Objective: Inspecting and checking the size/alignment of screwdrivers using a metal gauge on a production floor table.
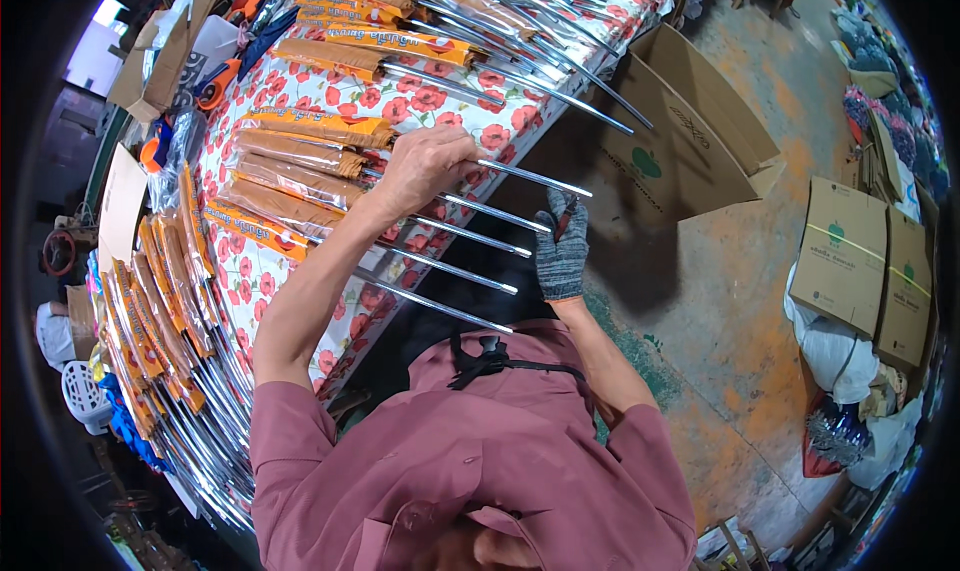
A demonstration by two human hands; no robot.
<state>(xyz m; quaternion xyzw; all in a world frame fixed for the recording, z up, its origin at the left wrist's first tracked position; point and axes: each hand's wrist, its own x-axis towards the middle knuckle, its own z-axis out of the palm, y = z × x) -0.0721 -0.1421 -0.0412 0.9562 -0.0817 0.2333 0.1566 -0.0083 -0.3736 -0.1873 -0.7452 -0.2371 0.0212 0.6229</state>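
My bare left hand (430,169) is closed around a shiny metal tube (535,178) that sticks out past the table edge. The tube belongs to a brown bundle in a clear and orange plastic sleeve (315,127). My right hand (562,256), in a grey knitted glove, is curled near the tube's free end. A small dark thing shows at its fingers, too hidden to name. Several more metal tubes (490,233) jut out below it side by side, their brown sleeved bundles (300,183) lying on the table.
The table wears a white cloth with red flowers (345,93). More sleeved bundles lie at its far end (400,43) and its left side (150,311). An open cardboard box (690,151) stands right of the table. Strapped cartons (838,256) are farther right. Orange-handled scissors (215,86) lie upper left.
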